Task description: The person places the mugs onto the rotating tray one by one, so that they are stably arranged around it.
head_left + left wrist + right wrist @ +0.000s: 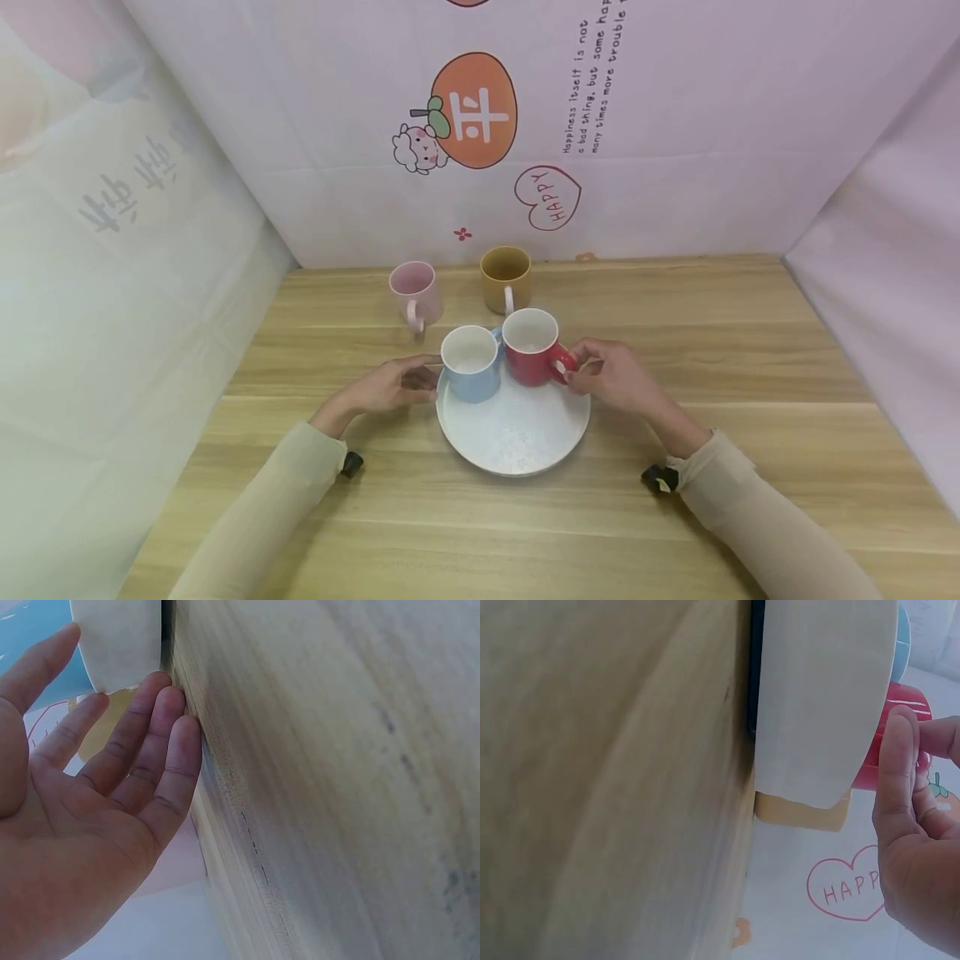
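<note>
A round white tray [517, 433] lies on the table and bears a light blue mug [472, 379] and a red mug [531, 358] side by side near its far edge. My right hand [618, 375] pinches the red mug's handle between thumb and fingers, as the right wrist view also shows. At the tray's left rim is my left hand [393, 385], its fingers loosely extended beside the rim and the blue mug. In the left wrist view that hand's fingertips [183, 742] are close to the tray wall [124, 641]; firm contact is hard to judge.
Behind the tray stand a pink mug [417, 296] at the left and a mustard-yellow mug [506, 279] with a white handle. A printed white cloth [660, 125] hangs along the wooden table's [450, 533] back edge, with more cloth at both sides.
</note>
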Demonstrator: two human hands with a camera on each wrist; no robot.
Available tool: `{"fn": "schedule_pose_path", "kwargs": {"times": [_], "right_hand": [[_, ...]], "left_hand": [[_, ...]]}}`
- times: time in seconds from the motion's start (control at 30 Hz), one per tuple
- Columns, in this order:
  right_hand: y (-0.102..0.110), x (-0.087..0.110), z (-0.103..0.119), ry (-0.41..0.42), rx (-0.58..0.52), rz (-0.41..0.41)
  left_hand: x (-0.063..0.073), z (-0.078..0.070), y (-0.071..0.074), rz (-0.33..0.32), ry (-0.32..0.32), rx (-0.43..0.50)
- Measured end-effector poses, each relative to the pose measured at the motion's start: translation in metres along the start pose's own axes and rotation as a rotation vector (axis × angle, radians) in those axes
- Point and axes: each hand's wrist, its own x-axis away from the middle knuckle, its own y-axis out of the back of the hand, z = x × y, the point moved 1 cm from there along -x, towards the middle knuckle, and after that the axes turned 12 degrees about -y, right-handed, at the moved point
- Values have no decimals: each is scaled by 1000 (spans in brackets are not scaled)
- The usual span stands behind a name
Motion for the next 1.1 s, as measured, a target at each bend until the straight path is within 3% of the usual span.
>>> {"fn": "schedule_pose_path", "kwargs": {"times": [0.6, 1.1], "right_hand": [[5, -3, 1, 30, -21, 79], [14, -6, 5, 169, 163, -17]], "left_hand": [[1, -1, -1, 8, 16, 7], [0, -6, 0, -8, 33, 4]]}}
